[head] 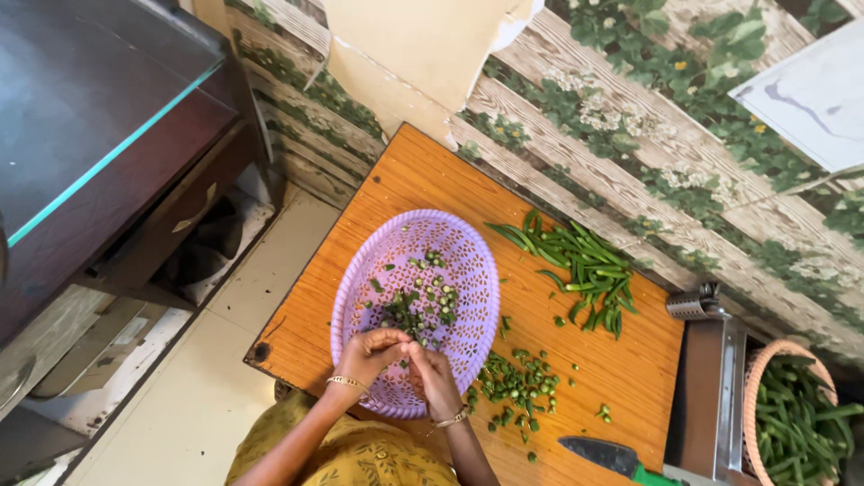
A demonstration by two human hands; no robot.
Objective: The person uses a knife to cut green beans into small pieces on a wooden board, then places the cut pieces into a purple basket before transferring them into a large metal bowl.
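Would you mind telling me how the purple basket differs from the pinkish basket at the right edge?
The purple basket lies on the orange table; the pinkish basket sits lower, beside it. The purple basket holds small cut green pieces; the pinkish basket holds whole green pods. Both are perforated plastic.

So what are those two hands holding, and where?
Both the left hand and right hand pinch something tiny over the purple basket; what it is cannot be told.

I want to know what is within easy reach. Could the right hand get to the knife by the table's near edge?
Probably yes: the knife lies just beside the right hand, with only scattered cut green pieces between them on the table.
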